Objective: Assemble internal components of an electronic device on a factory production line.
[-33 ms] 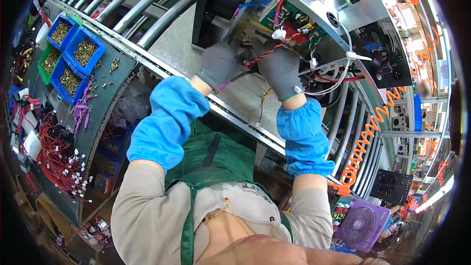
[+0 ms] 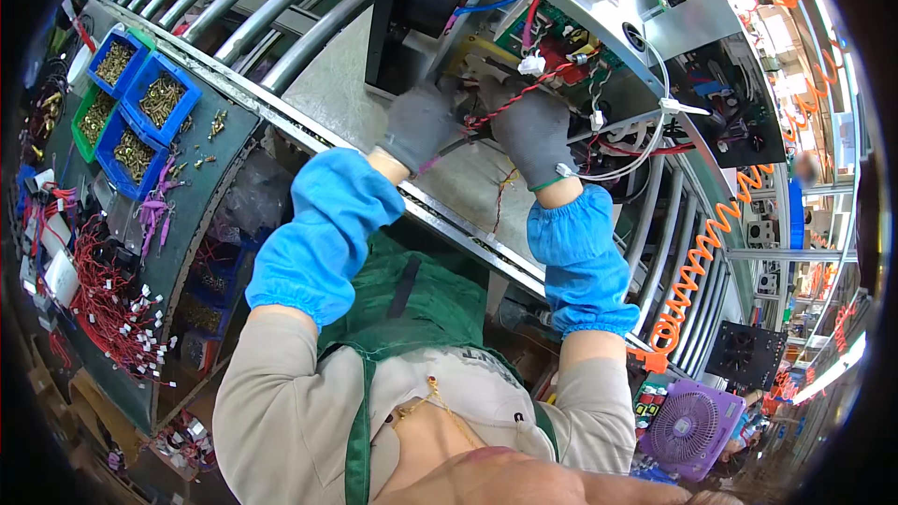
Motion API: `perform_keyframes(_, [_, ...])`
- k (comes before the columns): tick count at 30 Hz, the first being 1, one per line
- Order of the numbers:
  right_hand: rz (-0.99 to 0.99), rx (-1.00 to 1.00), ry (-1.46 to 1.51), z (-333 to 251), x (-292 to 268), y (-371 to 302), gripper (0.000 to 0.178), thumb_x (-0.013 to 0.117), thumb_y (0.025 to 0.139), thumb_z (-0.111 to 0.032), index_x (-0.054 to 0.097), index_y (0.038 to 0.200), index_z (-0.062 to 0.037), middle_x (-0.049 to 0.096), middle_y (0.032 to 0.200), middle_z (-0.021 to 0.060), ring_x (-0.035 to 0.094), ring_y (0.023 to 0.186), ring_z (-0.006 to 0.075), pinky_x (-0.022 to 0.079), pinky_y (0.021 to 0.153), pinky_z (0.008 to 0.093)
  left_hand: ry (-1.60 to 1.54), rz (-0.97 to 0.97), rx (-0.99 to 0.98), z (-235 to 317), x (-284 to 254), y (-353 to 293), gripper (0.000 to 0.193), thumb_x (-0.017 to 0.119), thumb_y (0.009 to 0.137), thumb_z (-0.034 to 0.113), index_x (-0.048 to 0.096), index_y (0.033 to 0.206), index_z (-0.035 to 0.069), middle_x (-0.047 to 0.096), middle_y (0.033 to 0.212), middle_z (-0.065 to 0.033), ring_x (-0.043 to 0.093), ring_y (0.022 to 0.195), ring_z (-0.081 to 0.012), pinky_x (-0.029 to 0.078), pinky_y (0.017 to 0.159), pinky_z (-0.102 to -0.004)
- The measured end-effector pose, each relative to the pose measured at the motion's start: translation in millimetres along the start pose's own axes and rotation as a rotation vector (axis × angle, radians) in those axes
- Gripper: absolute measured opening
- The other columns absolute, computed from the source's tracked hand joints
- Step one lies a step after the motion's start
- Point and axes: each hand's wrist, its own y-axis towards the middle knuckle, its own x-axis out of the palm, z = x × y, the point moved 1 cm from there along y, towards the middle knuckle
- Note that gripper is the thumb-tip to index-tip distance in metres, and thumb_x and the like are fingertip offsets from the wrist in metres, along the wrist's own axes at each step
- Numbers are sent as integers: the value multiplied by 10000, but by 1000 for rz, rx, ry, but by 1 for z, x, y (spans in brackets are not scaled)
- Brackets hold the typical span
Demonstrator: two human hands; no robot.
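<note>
Both my hands wear grey gloves and reach into the lower opening of a metal equipment housing point(image 2: 585, 14) with wiring inside. My left hand point(image 2: 419, 126) is closed, its fingertips turned toward the other hand in shadow. Close beside it, my right hand point(image 2: 533, 136) is closed too, fingers curled inward; whatever they grip is hidden. A twisted red wire point(image 2: 519, 96) crosses over the right fingers. Above that hand sit a white connector point(image 2: 531, 65) and a green circuit board point(image 2: 514, 35). Between the wrists a thin twisted wire pair point(image 2: 502, 198) hangs down.
At the left, blue bins point(image 2: 164, 98) and a green bin point(image 2: 94, 119) hold brass-coloured fasteners, near a heap of red wires point(image 2: 108, 309). Metal rollers point(image 2: 323, 33) flank the housing. An orange coiled hose point(image 2: 687, 271) hangs at right, above a purple fan point(image 2: 690, 425).
My left hand and forearm have shifted slightly to the right. The right hand has barely moved, and the housing stays in place.
</note>
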Motion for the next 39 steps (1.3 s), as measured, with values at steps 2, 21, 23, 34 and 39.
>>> perform_keyframes(2, [35, 16, 6, -5, -3, 0, 99, 551, 774, -164, 638, 794, -121, 619, 708, 94, 624, 632, 275, 470, 506, 396, -6, -8, 6, 8, 11, 3, 197, 604, 794, 207, 582, 959, 101, 589, 752, -114, 624, 686, -278, 510, 599, -409])
perform_keyframes(21, [151, 206, 192, 6, 26, -11, 226, 607, 786, -232, 562, 912, -49, 621, 722, 135, 619, 657, 318, 490, 589, 424, -1435, -131, -317, 10, 34, 14, 679, 670, 741, 212, 382, 1331, 38, 591, 1088, -173, 588, 930, -375, 492, 784, -451])
perform_keyframes(23, [172, 197, 172, 3, 20, -9, 226, 605, 789, -235, 562, 908, -47, 621, 716, 132, 618, 637, 315, 489, 571, 424, -893, 146, -28, 5, 45, 8, 662, 663, 756, 217, 384, 1324, 23, 595, 1071, -174, 593, 920, -361, 490, 784, -445])
perform_keyframes(34, [349, 260, 61, -2, 31, -9, 298, 607, 765, -218, 551, 995, -38, 619, 673, 116, 636, 608, 292, 495, 513, 400, -1866, -203, -244, 39, 114, 10, 445, 619, 807, 196, 476, 1202, 51, 570, 1105, -196, 578, 939, -339, 483, 779, -406])
perform_keyframes(39, [305, 260, 453, -9, -12, -42, 388, 620, 783, -127, 548, 1162, -90, 635, 891, 183, 643, 754, 339, 513, 607, 421, -1121, -421, -347, -19, -20, -17, 453, 555, 896, 314, 478, 1237, 26, 604, 1108, -134, 612, 901, -231, 496, 751, -309])
